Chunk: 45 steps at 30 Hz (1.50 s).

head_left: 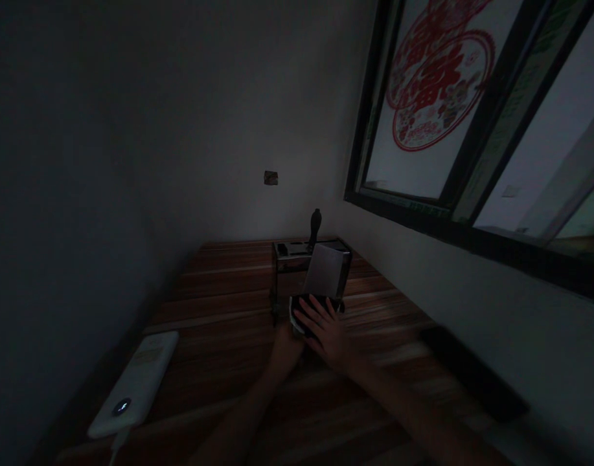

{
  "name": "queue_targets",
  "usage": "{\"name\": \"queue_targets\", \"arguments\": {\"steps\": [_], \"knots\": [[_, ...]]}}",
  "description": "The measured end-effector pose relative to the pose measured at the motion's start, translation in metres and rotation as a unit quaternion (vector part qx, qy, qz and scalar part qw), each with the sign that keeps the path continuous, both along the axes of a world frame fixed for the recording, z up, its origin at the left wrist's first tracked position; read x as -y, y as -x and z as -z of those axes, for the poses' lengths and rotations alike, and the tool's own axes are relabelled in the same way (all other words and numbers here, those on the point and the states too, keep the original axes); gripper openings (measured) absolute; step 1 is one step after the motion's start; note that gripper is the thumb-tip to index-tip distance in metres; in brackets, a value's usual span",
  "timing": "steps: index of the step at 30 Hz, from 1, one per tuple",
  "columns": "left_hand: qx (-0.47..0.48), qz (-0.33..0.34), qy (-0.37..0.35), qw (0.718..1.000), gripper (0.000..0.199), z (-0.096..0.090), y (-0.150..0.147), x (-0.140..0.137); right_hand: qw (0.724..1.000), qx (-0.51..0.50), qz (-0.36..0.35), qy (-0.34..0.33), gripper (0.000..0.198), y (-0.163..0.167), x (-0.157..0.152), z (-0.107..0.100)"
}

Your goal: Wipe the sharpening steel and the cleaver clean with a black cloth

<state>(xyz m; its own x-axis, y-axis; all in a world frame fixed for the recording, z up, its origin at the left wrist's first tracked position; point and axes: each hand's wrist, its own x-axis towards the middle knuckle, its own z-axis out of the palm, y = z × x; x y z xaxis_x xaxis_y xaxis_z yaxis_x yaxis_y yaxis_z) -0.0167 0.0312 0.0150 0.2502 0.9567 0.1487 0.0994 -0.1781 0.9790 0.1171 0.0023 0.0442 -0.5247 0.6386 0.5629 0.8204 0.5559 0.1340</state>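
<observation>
A dark item with a pale edge (pixel 300 329) is between my hands at the middle of the table; its kind cannot be made out in the dim light. My left hand (pixel 287 346) is closed at its near left side, most of the fingers hidden. On top of it lies my right hand (pixel 323 327), flat with the fingers spread. Just beyond, a grey flat panel (pixel 324 268) tilts against a dark-framed stand (pixel 276 265). A black handle-shaped piece (pixel 315 226) stands upright at the stand's top.
On the left of the striped wooden table (pixel 219 304) lies a white power bank (pixel 138 382) with a lit display and a cable. A long dark flat object (pixel 474 372) lies along the right wall. Above it is a window (pixel 447 213) with red round decorations.
</observation>
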Motion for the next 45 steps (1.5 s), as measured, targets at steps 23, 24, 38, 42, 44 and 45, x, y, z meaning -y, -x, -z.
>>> {"name": "queue_targets", "arguments": {"steps": [23, 24, 38, 42, 44, 45], "knots": [[-0.12, -0.042, -0.03, 0.991, 0.014, 0.005, -0.002, -0.005, 0.991, -0.079, 0.074, -0.083, 0.048, -0.027, -0.063, -0.075], [-0.119, -0.042, -0.03, 0.992, 0.014, 0.007, -0.002, -0.005, 0.99, -0.083, 0.073, -0.086, 0.048, -0.027, -0.064, -0.077], [-0.089, -0.036, -0.042, 0.994, 0.013, 0.004, -0.003, -0.004, 0.988, -0.081, 0.087, -0.095, 0.048, -0.027, -0.067, -0.081], [-0.091, -0.032, -0.039, 0.995, 0.014, 0.002, -0.002, -0.002, 0.988, -0.081, 0.086, -0.095, 0.048, -0.026, -0.065, -0.079], [-0.094, -0.033, -0.039, 0.994, 0.013, 0.001, -0.002, -0.002, 0.989, -0.082, 0.085, -0.094, 0.049, -0.026, -0.064, -0.078], [-0.096, -0.033, -0.038, 0.994, 0.013, 0.001, -0.002, -0.002, 0.989, -0.082, 0.084, -0.093, 0.049, -0.025, -0.063, -0.077]]}}
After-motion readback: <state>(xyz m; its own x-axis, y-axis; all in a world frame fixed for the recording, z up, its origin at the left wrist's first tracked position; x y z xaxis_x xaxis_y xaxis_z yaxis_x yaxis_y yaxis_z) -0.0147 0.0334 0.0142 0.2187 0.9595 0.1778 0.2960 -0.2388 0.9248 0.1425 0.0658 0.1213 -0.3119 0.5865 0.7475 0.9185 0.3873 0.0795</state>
